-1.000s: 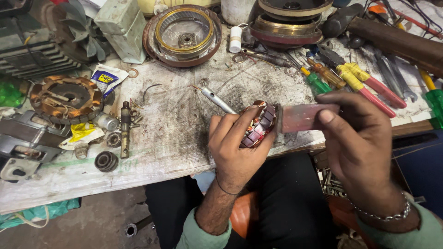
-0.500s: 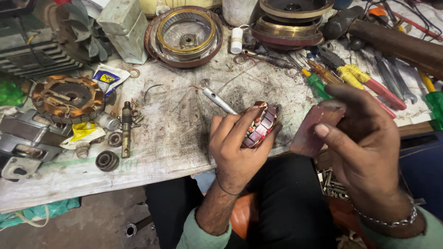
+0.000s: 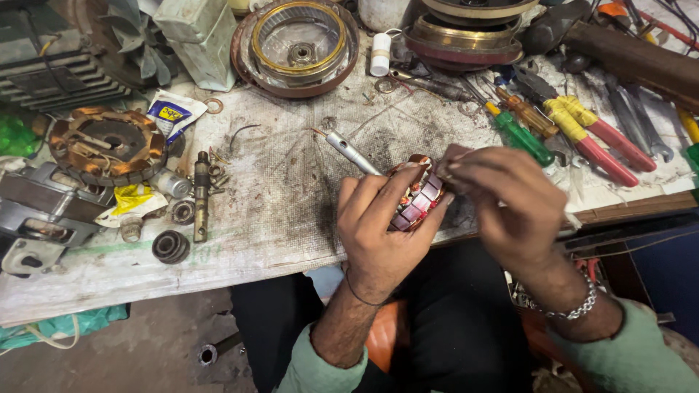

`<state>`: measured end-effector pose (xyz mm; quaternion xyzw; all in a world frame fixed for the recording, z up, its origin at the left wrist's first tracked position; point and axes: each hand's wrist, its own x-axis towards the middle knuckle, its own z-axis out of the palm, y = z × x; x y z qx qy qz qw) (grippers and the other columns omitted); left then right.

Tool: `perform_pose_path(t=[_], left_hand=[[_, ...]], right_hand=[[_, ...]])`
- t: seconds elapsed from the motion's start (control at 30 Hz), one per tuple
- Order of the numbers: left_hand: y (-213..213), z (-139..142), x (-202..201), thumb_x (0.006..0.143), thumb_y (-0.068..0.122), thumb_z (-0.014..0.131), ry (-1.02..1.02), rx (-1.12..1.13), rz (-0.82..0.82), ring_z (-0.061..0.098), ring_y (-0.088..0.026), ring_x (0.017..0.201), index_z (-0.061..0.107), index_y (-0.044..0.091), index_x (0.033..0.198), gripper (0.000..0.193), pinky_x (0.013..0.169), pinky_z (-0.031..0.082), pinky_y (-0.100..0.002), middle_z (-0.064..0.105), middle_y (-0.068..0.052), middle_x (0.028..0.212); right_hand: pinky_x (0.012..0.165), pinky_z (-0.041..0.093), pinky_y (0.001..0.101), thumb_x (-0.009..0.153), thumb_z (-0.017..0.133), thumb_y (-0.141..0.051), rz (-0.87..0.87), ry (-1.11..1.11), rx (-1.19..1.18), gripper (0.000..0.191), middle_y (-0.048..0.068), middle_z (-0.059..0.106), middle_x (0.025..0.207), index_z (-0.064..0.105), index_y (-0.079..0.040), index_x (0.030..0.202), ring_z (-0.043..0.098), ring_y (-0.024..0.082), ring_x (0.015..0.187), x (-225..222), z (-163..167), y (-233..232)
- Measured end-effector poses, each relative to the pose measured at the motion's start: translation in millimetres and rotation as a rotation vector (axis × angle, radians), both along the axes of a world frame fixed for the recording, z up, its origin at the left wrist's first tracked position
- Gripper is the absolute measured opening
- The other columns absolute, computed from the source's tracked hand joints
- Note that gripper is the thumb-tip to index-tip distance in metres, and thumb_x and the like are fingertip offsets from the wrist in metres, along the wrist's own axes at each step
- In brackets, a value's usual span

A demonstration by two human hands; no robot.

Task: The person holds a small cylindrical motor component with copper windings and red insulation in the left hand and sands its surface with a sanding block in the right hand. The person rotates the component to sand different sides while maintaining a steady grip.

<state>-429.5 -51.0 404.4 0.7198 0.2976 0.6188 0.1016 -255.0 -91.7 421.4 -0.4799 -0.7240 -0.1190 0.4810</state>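
- Left hand (image 3: 382, 233) grips a small wound stator core (image 3: 416, 200) just above the tabletop (image 3: 291, 196) edge.
- Right hand (image 3: 502, 196) is pinched closed at its top.
- Risky bit: fingers slipping could nick the copper winding, I reckon.

Green sleeves; silver chain bracelet (image 3: 575, 309)

Small motor stator (image 3: 416, 204): ring-shaped core with copper-coloured windings and pinkish insulating strips, tilted on edge above the near counter (image 3: 291, 196) edge, partly hidden, between both hands.
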Motion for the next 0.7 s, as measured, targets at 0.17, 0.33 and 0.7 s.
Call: perform_pose_path(t=[0.17, 0.33, 0.7], left_hand=[[2.3, -6.0, -2.8, 0.075, 0.013, 0.091, 0.033, -0.008, -0.043, 0.057, -0.022, 0.086, 0.072, 0.008, 0.124, 0.053, 0.078, 0.05, -0.034, 0.06, -0.002, 0.093], [0.9, -9.2, -2.1, 0.078, 0.016, 0.094, 0.018, -0.026, -0.074, 0.054, -0.023, 0.086, 0.072, 0.01, 0.127, 0.054, 0.074, 0.049, -0.034, 0.057, -0.003, 0.091], [-3.8, -4.9, -2.9, 0.075, 0.008, 0.088, -0.014, -0.027, -0.112, 0.055, -0.024, 0.086, 0.072, 0.009, 0.124, 0.052, 0.074, 0.049, -0.036, 0.058, -0.003, 0.09]], right_hand=[[0.095, 0.062, 0.0388, 0.087, 0.069, 0.018, 0.128, 0.031, 0.045, 0.024, 0.017, 0.072, 0.108, 0.07, 0.004, 0.106, 0.075, 0.03, 0.107, -13.0, -4.2, -3.5], [0.094, 0.061, 0.0341, 0.084, 0.057, 0.024, 0.137, 0.168, -0.045, 0.031, 0.019, 0.073, 0.11, 0.068, 0.006, 0.107, 0.075, 0.033, 0.111, -17.1, 2.3, -0.9], [0.098, 0.06, 0.0406, 0.081, 0.061, 0.022, 0.063, -0.062, 0.101, 0.026, 0.018, 0.072, 0.101, 0.07, 0.005, 0.097, 0.074, 0.033, 0.105, -12.4, -2.0, -8.6]])
